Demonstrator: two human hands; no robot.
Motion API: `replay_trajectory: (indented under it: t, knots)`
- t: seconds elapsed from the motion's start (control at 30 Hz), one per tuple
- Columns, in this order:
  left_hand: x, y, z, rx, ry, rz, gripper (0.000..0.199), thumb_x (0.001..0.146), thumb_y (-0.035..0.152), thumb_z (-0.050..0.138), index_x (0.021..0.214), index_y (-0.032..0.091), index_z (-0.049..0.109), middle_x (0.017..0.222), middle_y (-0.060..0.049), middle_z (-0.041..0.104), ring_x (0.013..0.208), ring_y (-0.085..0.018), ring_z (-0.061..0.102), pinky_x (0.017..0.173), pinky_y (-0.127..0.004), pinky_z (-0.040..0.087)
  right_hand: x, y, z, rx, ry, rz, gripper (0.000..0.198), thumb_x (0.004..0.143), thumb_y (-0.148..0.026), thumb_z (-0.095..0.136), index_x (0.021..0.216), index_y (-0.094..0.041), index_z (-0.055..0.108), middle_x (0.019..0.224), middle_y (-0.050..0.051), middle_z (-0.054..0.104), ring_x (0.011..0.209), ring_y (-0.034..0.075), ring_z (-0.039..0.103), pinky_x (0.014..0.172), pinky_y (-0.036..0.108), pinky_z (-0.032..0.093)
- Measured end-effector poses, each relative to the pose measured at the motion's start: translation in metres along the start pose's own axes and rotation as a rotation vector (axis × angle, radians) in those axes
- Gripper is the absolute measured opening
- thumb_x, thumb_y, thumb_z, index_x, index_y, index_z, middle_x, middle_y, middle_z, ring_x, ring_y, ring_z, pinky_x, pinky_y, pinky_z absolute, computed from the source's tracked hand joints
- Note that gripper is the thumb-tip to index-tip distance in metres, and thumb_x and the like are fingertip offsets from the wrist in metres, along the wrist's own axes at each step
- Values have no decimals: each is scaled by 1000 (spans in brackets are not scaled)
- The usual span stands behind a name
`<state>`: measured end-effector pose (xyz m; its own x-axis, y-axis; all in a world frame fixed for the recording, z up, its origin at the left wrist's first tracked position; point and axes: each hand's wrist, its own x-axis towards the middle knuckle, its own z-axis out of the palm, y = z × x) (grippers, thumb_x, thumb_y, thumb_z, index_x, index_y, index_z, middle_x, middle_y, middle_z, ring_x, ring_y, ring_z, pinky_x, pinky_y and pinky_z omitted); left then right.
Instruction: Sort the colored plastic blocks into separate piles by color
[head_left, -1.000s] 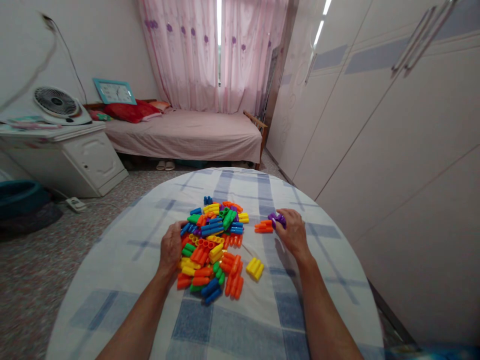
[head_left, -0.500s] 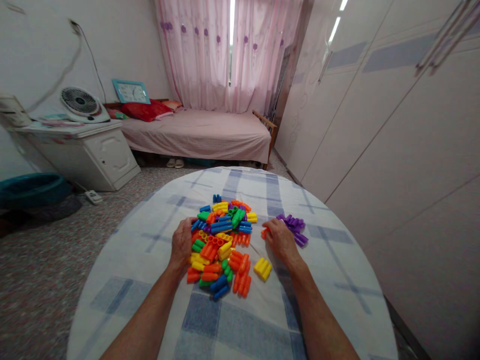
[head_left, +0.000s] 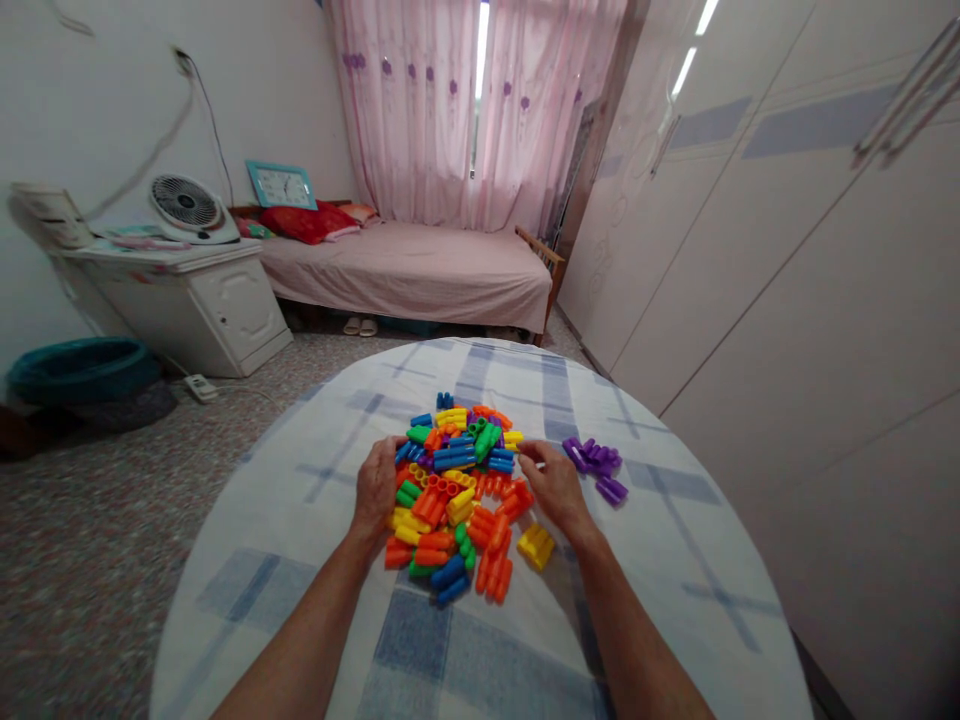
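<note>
A heap of plastic bullet-shaped building blocks [head_left: 455, 458] in orange, yellow, green, blue and purple lies mid-table. Against its left side rests my left hand [head_left: 376, 488], fingers stretched along the blocks and fingertips partly hidden. My right hand [head_left: 556, 487] hovers at the right edge of the heap, thumb and fingers apart, holding nothing I can see. Close to its fingers is an orange block [head_left: 517, 498]. Farther right sits a group of purple blocks [head_left: 594, 456], with another purple block [head_left: 612, 490] just below. A single yellow block [head_left: 536, 546] lies below my right hand.
The round table has a blue-and-white checked cloth [head_left: 300, 610]. Beyond it are a bed [head_left: 420, 262], a white cabinet [head_left: 232, 310] with a fan [head_left: 187, 205], and a teal-lined bin [head_left: 86, 370]. A tall wardrobe [head_left: 787, 300] runs along the right.
My right hand has moved left, from beside the purple blocks to the heap. The orange block at its fingers now lies at the heap's right edge. My left hand stays by the heap.
</note>
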<state>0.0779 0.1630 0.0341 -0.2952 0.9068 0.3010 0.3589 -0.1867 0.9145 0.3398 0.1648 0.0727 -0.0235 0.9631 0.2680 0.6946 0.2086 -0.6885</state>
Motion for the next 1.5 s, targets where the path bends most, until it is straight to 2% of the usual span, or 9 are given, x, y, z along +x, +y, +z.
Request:
replay_trajectory:
  t: [0.1,0.33,0.63,0.77,0.93,1.1,1.27,1.4,1.5]
  knots:
    - [0,0,0,2,5,0,47,92,50,27,93,19,63,95,-5,64,94,-19,59,88,-32,44,20,-6,9,-85,34,26,28,85,-24,46,106,-18,64,102,6,69,92,18,63,81,29,47]
    - [0,-5,1,-30,-6,-18,43,93,46,28,96,19,62,97,-4,62,96,-19,57,90,-33,43,61,-14,31,-289,-114,172,30,84,-27,49,110,-22,65,107,5,70,102,20,61,83,28,44]
    - [-2,6,0,-21,2,-17,43,92,45,28,94,20,62,95,-5,61,94,-20,56,88,-34,43,58,-21,42,-392,-151,175,41,79,-34,55,119,-25,59,109,7,68,106,26,57,85,38,42]
    - [-1,3,0,-12,-2,-16,45,92,47,27,94,19,62,96,-6,62,95,-21,56,89,-35,43,52,-19,45,-357,-30,144,43,76,-25,54,119,-22,56,107,7,68,103,24,58,85,36,42]
    - [1,-5,1,-30,-2,-38,48,92,51,28,97,19,62,100,-6,63,97,-21,57,90,-35,42,47,6,16,-185,176,125,40,80,-21,48,119,-21,53,108,5,67,93,17,63,81,28,45]
    - [2,-9,0,-29,-1,-36,51,91,54,28,100,18,63,101,-7,64,99,-22,57,92,-36,42,44,50,-45,-374,343,271,36,83,-23,46,117,-21,57,110,7,67,97,21,62,82,31,44]
    - [3,-11,1,-25,-4,-11,51,91,53,28,102,18,63,100,-8,64,99,-22,57,92,-37,42,39,91,-76,-463,245,437,35,86,-30,44,116,-21,61,112,8,67,100,23,62,82,32,44]
    - [2,-12,0,-28,-9,-21,50,92,52,28,101,18,63,100,-7,63,99,-22,57,92,-37,42,32,106,-76,-415,126,433,38,92,-40,36,113,-24,64,110,6,68,102,21,61,85,32,43]
    - [2,-11,0,-23,-6,-28,50,92,53,28,98,18,63,99,-7,63,98,-22,57,92,-36,42,30,101,-72,-441,178,403,40,92,-41,36,115,-22,63,118,8,64,109,25,57,90,37,42]
